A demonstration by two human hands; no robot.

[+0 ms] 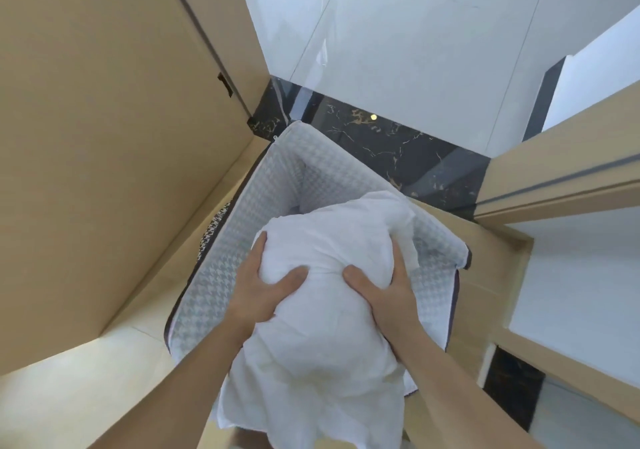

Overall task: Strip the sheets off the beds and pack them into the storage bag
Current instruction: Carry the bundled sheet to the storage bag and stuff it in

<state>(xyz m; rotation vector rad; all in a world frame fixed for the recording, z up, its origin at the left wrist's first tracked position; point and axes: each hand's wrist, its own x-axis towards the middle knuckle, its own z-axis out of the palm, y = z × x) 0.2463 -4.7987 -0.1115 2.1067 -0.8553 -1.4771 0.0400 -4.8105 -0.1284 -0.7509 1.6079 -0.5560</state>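
Clutched in curled fingers (pixel 259 246) of left hand (pixel 266 291) and right hand (pixel 386 294), the bunched white sheet (pixel 329 330) is best pressed evenly into the grey houndstooth storage bag (pixel 239 216) at mid-frame.

Looked like soft white cloth, matt and heavily creased: the sheet bundle (pixel 329 327) near the middle. Appeared lined with thin woven fabric, matt, in a grey-and-white houndstooth print, edged with dark piping at the rim: the storage bag (pixel 221 251) beneath. Seemed faced in smooth beige wood-look laminate, low sheen, on the left: the tall panel (pixel 104 136). Looked finished alike on the right: the door frame (pixel 554 178). Shone glossy white, tiled, farther off: the floor (pixel 415 50). Gleamed polished black with gold veining: the marble strip (pixel 381 143).
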